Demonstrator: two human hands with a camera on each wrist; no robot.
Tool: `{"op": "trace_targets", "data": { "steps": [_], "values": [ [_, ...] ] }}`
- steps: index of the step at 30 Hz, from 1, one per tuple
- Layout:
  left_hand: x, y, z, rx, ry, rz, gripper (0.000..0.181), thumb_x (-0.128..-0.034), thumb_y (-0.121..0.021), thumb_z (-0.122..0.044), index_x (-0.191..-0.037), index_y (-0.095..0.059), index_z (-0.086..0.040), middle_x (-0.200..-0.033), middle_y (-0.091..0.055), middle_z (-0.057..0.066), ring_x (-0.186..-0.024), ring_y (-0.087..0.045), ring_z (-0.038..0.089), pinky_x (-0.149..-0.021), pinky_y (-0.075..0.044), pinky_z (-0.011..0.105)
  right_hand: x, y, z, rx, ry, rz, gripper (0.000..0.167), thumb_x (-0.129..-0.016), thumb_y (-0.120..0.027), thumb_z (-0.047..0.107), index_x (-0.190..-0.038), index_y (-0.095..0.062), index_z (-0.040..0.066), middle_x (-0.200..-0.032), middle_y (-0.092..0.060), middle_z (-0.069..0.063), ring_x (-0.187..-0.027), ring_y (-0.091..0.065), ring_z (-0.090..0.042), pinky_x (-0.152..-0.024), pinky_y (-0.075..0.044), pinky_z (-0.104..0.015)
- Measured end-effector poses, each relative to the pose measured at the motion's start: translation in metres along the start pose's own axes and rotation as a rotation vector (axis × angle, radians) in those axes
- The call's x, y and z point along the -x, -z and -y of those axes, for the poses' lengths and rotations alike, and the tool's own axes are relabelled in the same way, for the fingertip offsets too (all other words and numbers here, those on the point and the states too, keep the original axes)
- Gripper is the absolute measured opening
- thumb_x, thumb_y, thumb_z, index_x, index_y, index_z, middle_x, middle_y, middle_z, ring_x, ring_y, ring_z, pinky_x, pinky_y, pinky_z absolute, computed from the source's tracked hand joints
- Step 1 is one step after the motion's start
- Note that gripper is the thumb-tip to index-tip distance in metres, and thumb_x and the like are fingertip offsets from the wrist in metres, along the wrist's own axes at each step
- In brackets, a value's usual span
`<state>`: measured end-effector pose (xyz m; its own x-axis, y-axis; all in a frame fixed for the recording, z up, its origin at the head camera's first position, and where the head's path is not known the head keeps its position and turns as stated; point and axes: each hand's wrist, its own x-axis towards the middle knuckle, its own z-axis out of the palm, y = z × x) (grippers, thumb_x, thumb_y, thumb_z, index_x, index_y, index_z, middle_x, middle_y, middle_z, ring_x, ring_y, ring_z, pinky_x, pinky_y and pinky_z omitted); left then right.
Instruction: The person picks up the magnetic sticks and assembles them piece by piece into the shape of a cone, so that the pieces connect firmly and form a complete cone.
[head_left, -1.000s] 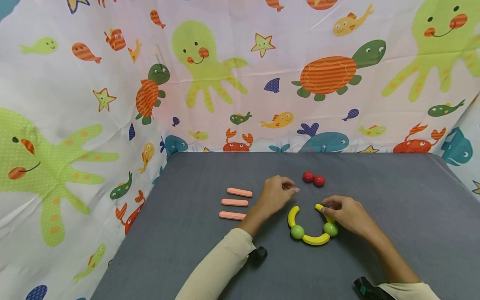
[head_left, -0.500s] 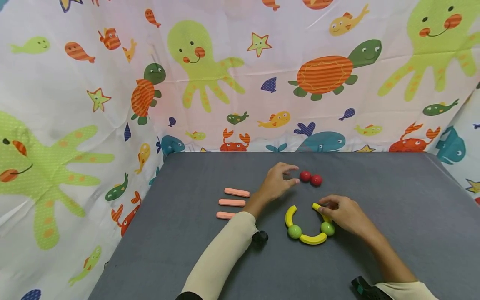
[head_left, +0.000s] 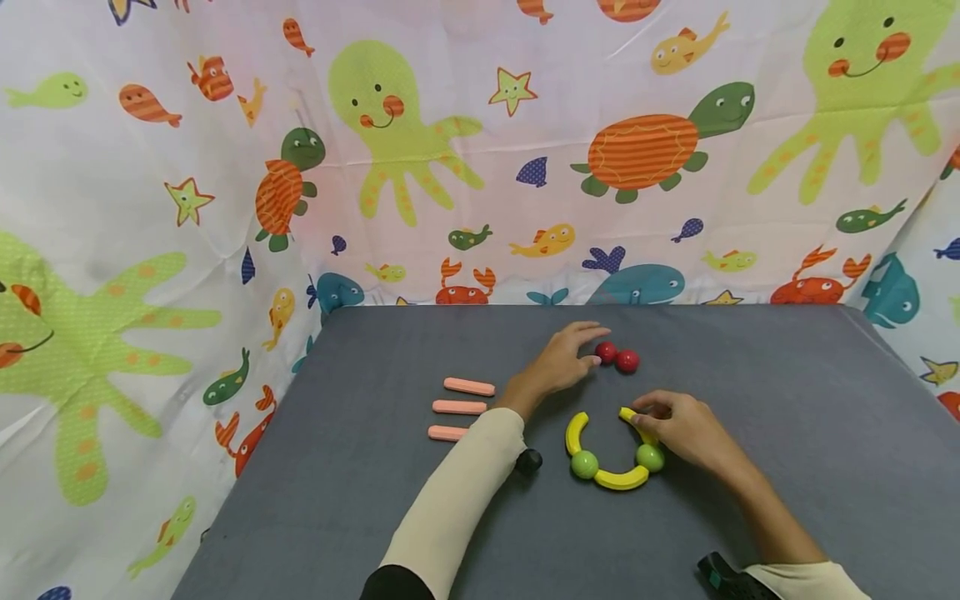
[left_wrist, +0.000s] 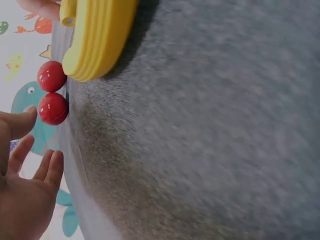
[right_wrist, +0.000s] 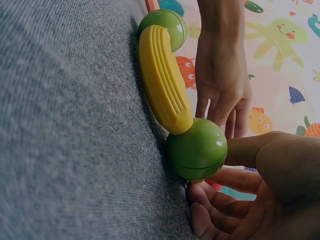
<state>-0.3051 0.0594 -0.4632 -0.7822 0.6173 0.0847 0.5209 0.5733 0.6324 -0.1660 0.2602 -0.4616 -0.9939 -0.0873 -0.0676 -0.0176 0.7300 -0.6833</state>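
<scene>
Two red balls (head_left: 622, 360), left hand (head_left: 561, 362) beside them, grip apart, right hand (head_left: 684, 428) pinching a partly hidden yellow piece (head_left: 627, 414)

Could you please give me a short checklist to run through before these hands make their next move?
1. Right hand on the yellow end piece: ok, pinching it.
2. Gap in the yellow-and-green chain: ok, open on the far side.
3. Red balls near the left hand: ok, right beside its fingertips.
4. Left hand gripping a red ball: not ok, fingers spread.
5. Left hand touching a red ball: cannot tell.
6. Pink sticks apart from the chain: ok.
</scene>
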Motion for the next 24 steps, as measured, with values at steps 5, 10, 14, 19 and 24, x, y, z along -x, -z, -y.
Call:
{"op": "trace_targets", "data": {
  "steps": [5,10,14,19,24],
  "values": [
    [-0.0046,0.0006,-0.0024,0.033,-0.016,0.009,0.048,-0.1084,-0.059,-0.009,-0.156,-0.055,-0.015,-0.165,-0.047,0.003,-0.156,-0.038,0.022,-0.127,-0.03,0.041,0.0005,-0.0023,-0.001,-0.009,-0.005,-0.002,0.032,-0.1,-0.073,0.026,-0.121,-0.075,0.002,-0.093,-0.071,-0.005,-0.078,-0.057,-0.018,-0.063,-0.046,-0.033],
    [-0.008,-0.0017,-0.0033,0.011,0.007,0.043,0.045,-0.1085,-0.059,-0.011,-0.153,-0.059,-0.017,-0.158,-0.055,0.002,-0.151,-0.045,0.018,-0.124,-0.035,0.035,0.0009,-0.0036,-0.0012,-0.017,0.003,0.0,0.032,-0.1,-0.073,0.027,-0.121,-0.076,0.003,-0.093,-0.071,-0.003,-0.077,-0.057,-0.017,-0.062,-0.045,-0.032],
    [-0.0088,-0.0033,-0.0041,-0.024,0.038,0.049,0.043,-0.1089,-0.059,-0.013,-0.151,-0.061,-0.019,-0.154,-0.059,0.003,-0.147,-0.05,0.018,-0.121,-0.038,0.033,0.0013,-0.0046,-0.0006,-0.016,0.013,-0.011,0.029,-0.1,-0.073,0.025,-0.12,-0.076,0.004,-0.09,-0.071,-0.003,-0.075,-0.057,-0.017,-0.061,-0.045,-0.031],
    [-0.0064,-0.0021,-0.0049,-0.012,0.086,0.037,0.042,-0.1059,-0.067,-0.018,-0.148,-0.065,-0.017,-0.15,-0.062,0.005,-0.141,-0.055,0.02,-0.118,-0.043,0.033,0.0012,-0.004,0.0008,-0.014,0.017,-0.014,0.028,-0.1,-0.072,0.023,-0.119,-0.076,0.003,-0.089,-0.07,-0.003,-0.075,-0.057,-0.017,-0.061,-0.045,-0.031],
    [-0.006,-0.0032,-0.0055,0.038,0.132,0.029,0.043,-0.1022,-0.073,-0.023,-0.144,-0.067,-0.015,-0.142,-0.067,0.004,-0.131,-0.061,0.018,-0.112,-0.047,0.031,0.0013,-0.0038,-0.0002,-0.013,0.014,-0.019,0.026,-0.099,-0.073,0.021,-0.118,-0.076,0.003,-0.089,-0.07,-0.003,-0.076,-0.058,-0.017,-0.062,-0.046,-0.03]
  ]
}}
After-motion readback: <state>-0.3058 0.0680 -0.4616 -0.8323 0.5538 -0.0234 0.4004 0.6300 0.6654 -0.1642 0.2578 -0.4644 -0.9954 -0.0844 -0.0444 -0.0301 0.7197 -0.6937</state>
